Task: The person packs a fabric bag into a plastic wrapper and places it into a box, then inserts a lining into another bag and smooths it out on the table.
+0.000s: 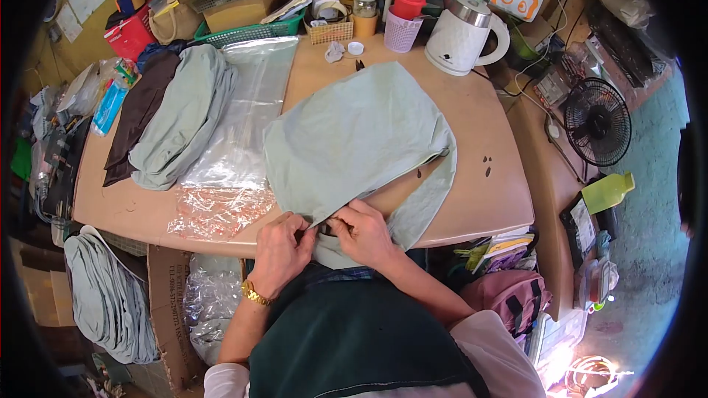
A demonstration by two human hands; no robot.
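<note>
A pale grey-green cloth piece [354, 133] lies spread on the tan table [487, 199], with a long strap-like part curving down its right side. At the table's front edge, my left hand [284, 247] pinches the cloth's lower edge, a gold watch on its wrist. Just to the right, my right hand [361, 232] has its fingers closed on the same cloth. Both hands are close together, with a small dark gap between them. Some of the cloth hangs over the edge below my hands.
Left of the cloth lie clear plastic bags [254, 96], folded grey-green cloth [188, 114] and dark brown cloth [147, 103]. Along the back are a white kettle [459, 37], a pink cup [402, 32] and a green basket [291, 26]. A black fan [597, 121] stands at right.
</note>
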